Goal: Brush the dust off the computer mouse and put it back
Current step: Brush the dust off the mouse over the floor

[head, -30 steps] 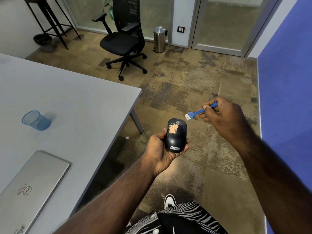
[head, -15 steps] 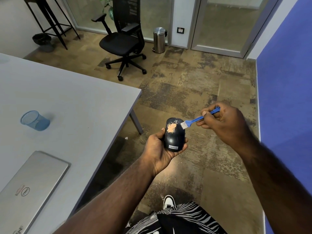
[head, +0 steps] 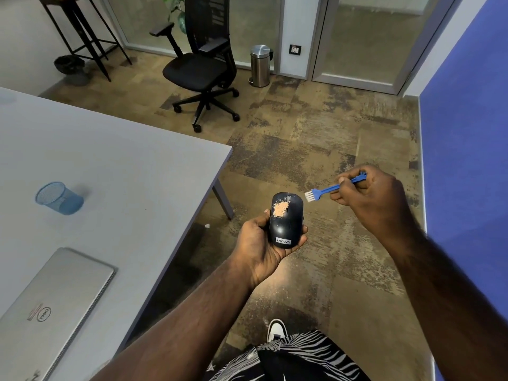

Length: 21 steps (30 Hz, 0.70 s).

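Observation:
A black computer mouse with a white label rests in my left hand, held over the floor to the right of the table. A patch of orange-tan dust lies on its upper left part. My right hand pinches a small blue brush by its handle. The white bristles point left and hang just to the right of the mouse's front end, not touching it.
A grey table stands at my left with a blue mesh cup and a closed silver laptop. A black office chair, a steel bin and a stool stand farther off. A blue wall runs along the right.
The brush touched the mouse's top right edge half a second ago and has since swung back out to the right. The dust patch looks unchanged. My left hand has stayed nearly still.

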Available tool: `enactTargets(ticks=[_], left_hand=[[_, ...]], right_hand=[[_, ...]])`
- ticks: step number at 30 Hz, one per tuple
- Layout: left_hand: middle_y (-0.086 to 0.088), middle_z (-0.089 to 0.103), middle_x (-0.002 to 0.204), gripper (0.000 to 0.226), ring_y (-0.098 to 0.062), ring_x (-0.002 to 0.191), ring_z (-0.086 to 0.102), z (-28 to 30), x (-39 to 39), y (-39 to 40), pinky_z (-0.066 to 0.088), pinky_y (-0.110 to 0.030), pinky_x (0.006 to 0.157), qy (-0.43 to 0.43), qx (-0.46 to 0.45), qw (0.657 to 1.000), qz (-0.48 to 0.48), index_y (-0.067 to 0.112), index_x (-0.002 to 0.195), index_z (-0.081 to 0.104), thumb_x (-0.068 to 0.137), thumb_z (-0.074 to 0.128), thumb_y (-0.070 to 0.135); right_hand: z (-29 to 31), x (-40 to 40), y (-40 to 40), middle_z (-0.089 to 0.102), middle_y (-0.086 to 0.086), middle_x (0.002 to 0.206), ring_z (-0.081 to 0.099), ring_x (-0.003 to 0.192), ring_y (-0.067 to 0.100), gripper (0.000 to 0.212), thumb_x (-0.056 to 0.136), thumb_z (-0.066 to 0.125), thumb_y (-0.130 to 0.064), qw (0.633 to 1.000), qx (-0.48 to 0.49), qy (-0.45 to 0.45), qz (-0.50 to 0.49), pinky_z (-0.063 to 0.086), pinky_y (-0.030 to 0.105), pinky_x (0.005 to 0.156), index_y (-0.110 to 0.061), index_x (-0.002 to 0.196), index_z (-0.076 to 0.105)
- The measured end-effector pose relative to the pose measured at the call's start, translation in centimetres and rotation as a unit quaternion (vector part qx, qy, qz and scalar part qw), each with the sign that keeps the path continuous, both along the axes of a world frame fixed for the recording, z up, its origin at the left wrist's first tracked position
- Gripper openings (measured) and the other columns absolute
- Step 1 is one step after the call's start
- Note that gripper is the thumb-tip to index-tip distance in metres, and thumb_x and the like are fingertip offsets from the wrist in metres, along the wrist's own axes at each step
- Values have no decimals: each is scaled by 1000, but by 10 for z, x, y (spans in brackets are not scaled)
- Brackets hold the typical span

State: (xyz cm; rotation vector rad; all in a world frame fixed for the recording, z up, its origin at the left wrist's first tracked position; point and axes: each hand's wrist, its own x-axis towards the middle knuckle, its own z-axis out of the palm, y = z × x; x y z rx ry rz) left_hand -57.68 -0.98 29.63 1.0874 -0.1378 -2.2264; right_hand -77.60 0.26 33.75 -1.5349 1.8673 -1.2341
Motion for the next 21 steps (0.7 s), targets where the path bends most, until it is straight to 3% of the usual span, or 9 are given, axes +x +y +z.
enactTargets(ticks=[3,6,12,17,19,21], left_hand=[[-25,64,108,52,-36,90,63,-1,0,-2,53,-43,78,-3,-5,1000,1,-4,124,55,102,28,35],[-25,65,108,51,-36,91,63,-1,0,-1,53,-43,77,-2,-3,1000,1,-3,122,56,102,29,35],[-25,65,106,48,-36,89,63,-3,-3,1,53,-43,76,-5,-5,1000,-2,0,121,57,102,29,34],[-26,63,114,49,-37,92,62,0,-6,3,52,-44,79,-15,-6,1000,-8,0,126,55,102,29,35],[-26,61,119,50,-37,93,62,2,-6,3,52,-44,79,-17,-8,1000,-11,1,131,52,102,30,35],[-25,60,120,49,-37,93,62,3,-6,4,53,-43,78,-18,-10,1000,-14,2,133,51,102,30,35]], right_hand=[[-1,3,1,73,-9,71,74,66,6,18,92,63,-15,1000,7,3,13,63,32,62,-30,81,62],[-3,4,1,73,-5,76,73,69,9,6,92,63,-18,998,16,56,-12,62,40,65,-23,89,65],[13,10,1,73,-7,73,74,69,7,11,93,59,-25,995,-18,-49,84,60,26,61,-35,88,62],[12,15,-3,72,-8,73,73,68,2,11,91,60,-25,995,-7,22,96,62,37,65,-35,86,62],[13,17,-5,71,-9,73,72,67,3,5,88,56,-36,995,1,45,90,61,40,64,-35,87,61],[13,18,-8,71,-8,72,72,66,7,15,84,50,-45,995,9,55,78,61,42,63,-34,87,61]])
